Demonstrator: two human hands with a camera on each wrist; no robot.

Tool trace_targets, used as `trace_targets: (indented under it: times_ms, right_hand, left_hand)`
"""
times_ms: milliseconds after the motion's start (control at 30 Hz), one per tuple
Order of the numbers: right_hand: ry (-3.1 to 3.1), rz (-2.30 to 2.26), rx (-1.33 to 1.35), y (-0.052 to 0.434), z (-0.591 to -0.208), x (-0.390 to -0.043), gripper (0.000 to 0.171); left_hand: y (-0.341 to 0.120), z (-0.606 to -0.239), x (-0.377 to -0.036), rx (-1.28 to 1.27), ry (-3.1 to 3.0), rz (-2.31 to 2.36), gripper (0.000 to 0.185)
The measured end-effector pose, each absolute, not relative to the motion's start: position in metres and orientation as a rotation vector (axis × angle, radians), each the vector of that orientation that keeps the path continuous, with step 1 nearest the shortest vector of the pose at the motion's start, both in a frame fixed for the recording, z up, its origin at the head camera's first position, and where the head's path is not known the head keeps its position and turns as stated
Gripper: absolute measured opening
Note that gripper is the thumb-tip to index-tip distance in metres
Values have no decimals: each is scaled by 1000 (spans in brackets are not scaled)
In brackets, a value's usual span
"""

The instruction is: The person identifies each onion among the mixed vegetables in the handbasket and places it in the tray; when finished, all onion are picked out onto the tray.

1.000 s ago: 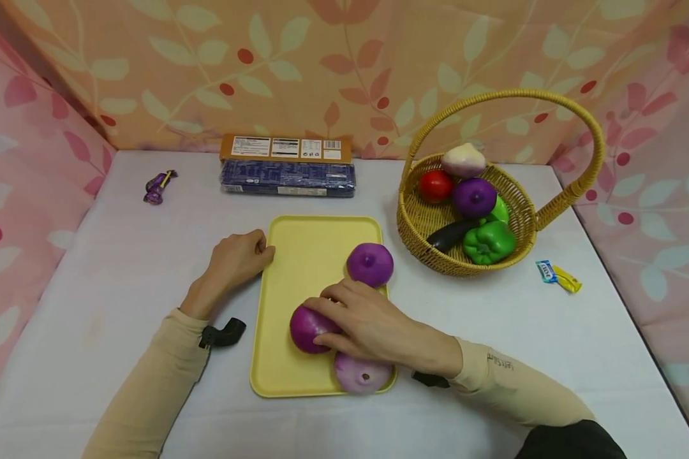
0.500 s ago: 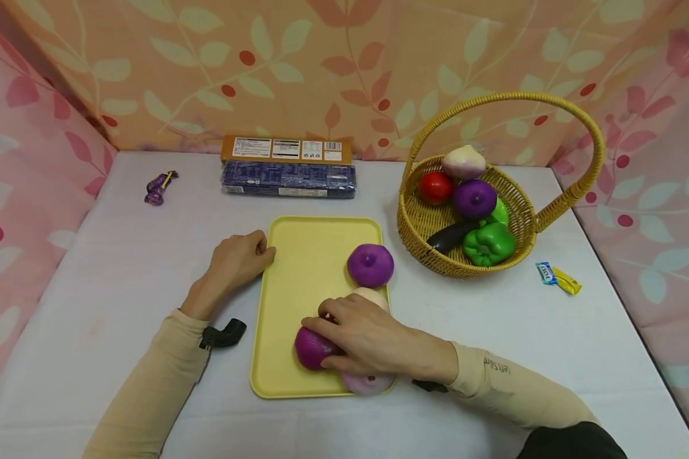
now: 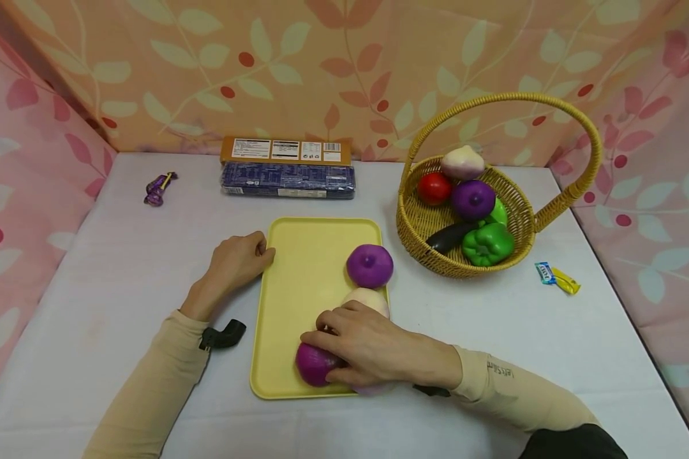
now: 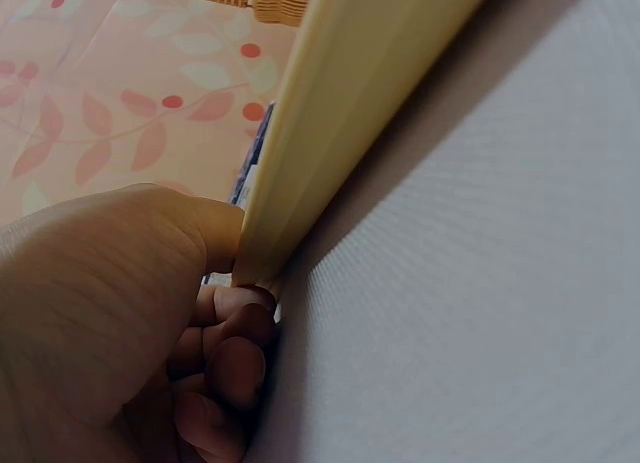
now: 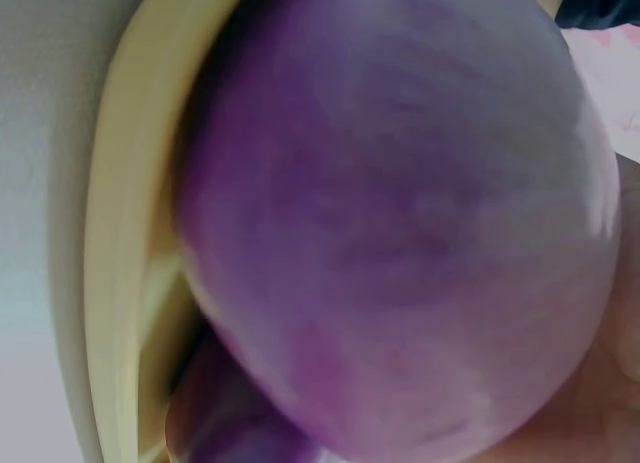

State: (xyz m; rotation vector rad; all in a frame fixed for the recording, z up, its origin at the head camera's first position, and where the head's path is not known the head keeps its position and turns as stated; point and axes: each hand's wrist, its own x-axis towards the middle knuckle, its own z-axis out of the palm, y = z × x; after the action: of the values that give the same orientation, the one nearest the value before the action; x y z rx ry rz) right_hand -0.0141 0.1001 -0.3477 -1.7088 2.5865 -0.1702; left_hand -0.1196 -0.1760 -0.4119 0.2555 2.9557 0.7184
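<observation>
- Purple onion (image 3: 312,364) sits under the right hand (image 3: 373,347), whose fingers (image 3: 327,338) curl over its top and clamp it at the near edge of the yellow tray (image 3: 298,280)
- It pokes out leftward past the fingertips
- Left hand (image 3: 235,261) grips the tray's far left rim, fingers curled

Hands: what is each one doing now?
Left hand: fingers curled, gripping the tray edge.
Right hand: holding the purple onion.

Right hand (image 3: 373,350) has slid the purple onion (image 3: 314,364) nearer the tray's (image 3: 298,268) front edge
</observation>
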Motion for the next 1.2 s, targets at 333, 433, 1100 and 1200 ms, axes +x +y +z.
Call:
trace_targets:
  times_ms: [333, 433, 1100, 1200]
  right_hand:
    - [2515, -135, -1731, 100, -345, -14, 55]
    - [2511, -129, -1729, 100, -345, -14, 56]
    - [3323, -838, -942, 180, -314, -115, 48]
    - [3456, -805, -626, 212, -321, -137, 57]
  left_hand:
    - [-176, -412, -120, 255, 2957, 719, 23]
    - [-176, -412, -120, 254, 2959, 722, 22]
    - [-177, -412, -118, 289, 2984, 774, 21]
    - [-177, -413, -118, 294, 2981, 775, 21]
